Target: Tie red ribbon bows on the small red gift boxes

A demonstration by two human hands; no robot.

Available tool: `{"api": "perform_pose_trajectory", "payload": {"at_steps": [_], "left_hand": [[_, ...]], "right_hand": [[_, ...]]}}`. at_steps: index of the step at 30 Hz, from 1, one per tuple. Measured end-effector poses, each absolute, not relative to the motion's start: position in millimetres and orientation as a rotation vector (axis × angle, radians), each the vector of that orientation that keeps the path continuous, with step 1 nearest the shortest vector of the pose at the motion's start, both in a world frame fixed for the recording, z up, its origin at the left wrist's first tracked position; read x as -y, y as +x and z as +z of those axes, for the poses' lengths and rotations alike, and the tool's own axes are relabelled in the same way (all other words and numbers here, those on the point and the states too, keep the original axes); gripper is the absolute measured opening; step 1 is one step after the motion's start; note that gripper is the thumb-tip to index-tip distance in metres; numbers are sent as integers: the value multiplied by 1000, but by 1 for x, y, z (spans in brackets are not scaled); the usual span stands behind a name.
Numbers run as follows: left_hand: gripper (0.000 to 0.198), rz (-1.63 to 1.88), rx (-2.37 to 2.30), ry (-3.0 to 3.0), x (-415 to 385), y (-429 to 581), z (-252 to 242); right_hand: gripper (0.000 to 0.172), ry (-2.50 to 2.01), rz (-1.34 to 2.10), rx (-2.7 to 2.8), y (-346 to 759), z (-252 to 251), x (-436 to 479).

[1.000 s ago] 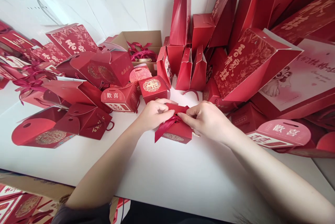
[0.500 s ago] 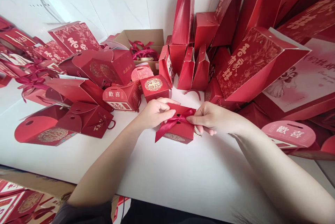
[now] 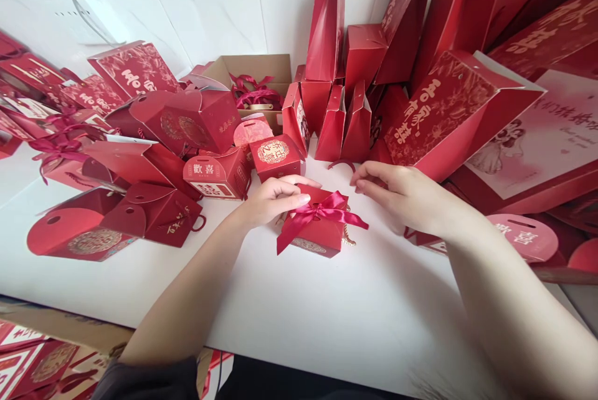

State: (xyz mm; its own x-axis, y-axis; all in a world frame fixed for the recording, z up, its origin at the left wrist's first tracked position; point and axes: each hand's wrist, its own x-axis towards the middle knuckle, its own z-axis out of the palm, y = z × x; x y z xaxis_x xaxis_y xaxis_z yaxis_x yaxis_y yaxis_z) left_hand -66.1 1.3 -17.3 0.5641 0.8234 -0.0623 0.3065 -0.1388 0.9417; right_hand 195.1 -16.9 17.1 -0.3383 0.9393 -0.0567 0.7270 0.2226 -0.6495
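In front of me on the white table (image 3: 261,300) sits a small red gift box (image 3: 329,240) with gold print on its near side. A dark pink satin ribbon (image 3: 306,219) is tied in a bow across its top, with tails hanging left and right. My left hand (image 3: 273,200) grips the box at its far left, thumb beside the bow and fingers along the back edge. To the right of the box, my right hand (image 3: 397,191) is in the air with loosely bent fingers, holding nothing. A twisted gold cord (image 3: 348,237) shows at the box's right side.
Red gift boxes (image 3: 152,216) crowd the left side. Tall red paper bags (image 3: 326,26) stand against the wall at the back right. An open cardboard box (image 3: 280,66) behind holds ribbons. Just beyond my box is a red box (image 3: 275,157) with a round emblem.
My right hand has let go of the ribbon and moved up and right, away from the box. The right ribbon tail now lies free. My left hand has barely moved.
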Motion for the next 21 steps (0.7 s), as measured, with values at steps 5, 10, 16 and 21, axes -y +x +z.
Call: {"api": "perform_pose_trajectory", "payload": {"at_steps": [5, 10, 16, 21], "left_hand": [[35, 610, -924, 1710, -2, -69, -16], [36, 612, -908, 1689, -3, -69, -16], [37, 626, -915, 1749, -3, -69, -18], [35, 629, -920, 1796, -4, -71, -18]], "right_hand": [[12, -1119, 756, 2228, 177, 11, 19], [20, -1131, 805, 2187, 174, -2, 14], [23, -1053, 1158, 2094, 175, -13, 5], [26, -917, 1395, 2035, 173, -22, -2]]}}
